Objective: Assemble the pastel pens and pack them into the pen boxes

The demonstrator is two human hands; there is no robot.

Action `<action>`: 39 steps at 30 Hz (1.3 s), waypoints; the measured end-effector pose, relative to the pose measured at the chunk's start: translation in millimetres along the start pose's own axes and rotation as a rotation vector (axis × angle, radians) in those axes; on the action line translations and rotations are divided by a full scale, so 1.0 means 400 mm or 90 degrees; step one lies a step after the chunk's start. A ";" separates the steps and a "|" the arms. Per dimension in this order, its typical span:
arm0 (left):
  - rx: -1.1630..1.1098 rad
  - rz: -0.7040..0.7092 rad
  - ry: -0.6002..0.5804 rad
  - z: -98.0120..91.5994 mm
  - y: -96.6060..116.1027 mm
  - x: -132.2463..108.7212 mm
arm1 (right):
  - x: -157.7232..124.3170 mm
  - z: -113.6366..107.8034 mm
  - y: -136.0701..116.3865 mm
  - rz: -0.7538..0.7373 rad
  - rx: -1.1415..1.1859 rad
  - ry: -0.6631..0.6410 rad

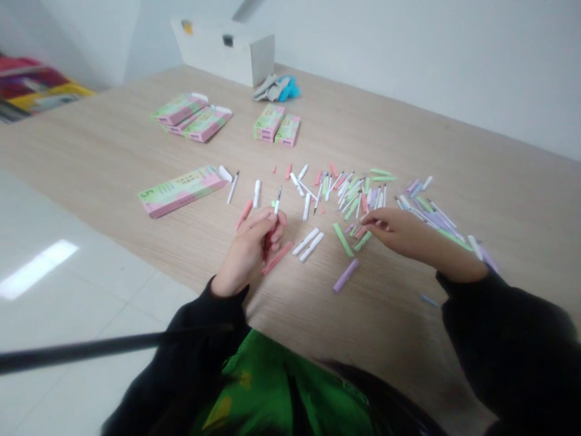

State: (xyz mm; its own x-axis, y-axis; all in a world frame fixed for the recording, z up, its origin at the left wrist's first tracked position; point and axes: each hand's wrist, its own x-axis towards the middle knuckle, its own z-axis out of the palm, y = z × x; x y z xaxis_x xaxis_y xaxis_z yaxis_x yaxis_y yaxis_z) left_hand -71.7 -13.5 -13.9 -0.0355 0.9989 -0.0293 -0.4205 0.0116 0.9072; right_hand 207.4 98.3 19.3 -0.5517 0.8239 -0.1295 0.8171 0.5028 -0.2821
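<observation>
Across wood-grain table: left hand gripping white pen, tip up. Right hand curled narrow, hold unclear, fingertips just above loose green and pink pen parts. Six pink-green boxes, one printed "5". Lilac pen barrel near right hand.

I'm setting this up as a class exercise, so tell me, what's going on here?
A person at a wooden table is handling small pen parts with bare hands. Their left hand holds a slim white pen piece upright, while the fingers of their right hand reach in among loose pastel pen parts spread across the tabletop. Pink-and-green boxes lie nearby, one beside the parts and others farther back.
</observation>
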 end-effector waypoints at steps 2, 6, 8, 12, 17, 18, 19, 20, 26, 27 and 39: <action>-0.012 -0.002 -0.001 0.004 0.001 0.000 | -0.027 0.004 -0.005 -0.011 0.017 0.011; -0.021 -0.006 -0.008 0.004 0.000 -0.002 | -0.094 0.018 -0.043 -0.046 0.073 0.015; -0.021 -0.003 -0.012 0.001 -0.001 -0.003 | -0.124 0.022 -0.057 -0.051 0.089 0.006; -0.019 0.016 -0.006 -0.001 -0.002 -0.004 | -0.160 0.021 -0.047 0.007 0.087 0.038; -0.029 0.038 0.019 -0.003 -0.001 -0.002 | -0.162 0.027 -0.026 0.048 0.059 0.073; -0.030 0.041 0.020 -0.004 -0.002 -0.002 | -0.158 0.028 -0.026 0.050 0.052 0.073; -0.027 0.043 0.020 -0.004 -0.002 -0.002 | -0.153 0.028 -0.024 0.055 0.041 0.075; -0.024 0.044 0.020 -0.005 -0.003 -0.002 | -0.148 0.028 -0.019 0.062 0.028 0.081; -0.015 0.036 0.019 -0.010 -0.003 -0.006 | -0.142 0.016 0.095 0.175 -0.081 0.107; -0.014 0.034 0.021 -0.011 -0.002 -0.006 | -0.149 0.015 0.123 0.203 -0.108 0.123; 0.020 0.028 0.032 -0.020 -0.004 -0.010 | -0.158 0.008 0.215 0.242 -0.085 0.136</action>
State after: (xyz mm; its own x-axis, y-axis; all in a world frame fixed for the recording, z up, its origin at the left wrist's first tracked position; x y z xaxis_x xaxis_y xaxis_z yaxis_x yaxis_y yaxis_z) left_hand -78.1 -17.8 -18.8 -0.0990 0.9950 -0.0090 -0.3883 -0.0303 0.9210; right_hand 312.1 88.8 0.1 -0.1722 0.9850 0.0029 0.9772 0.1712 -0.1258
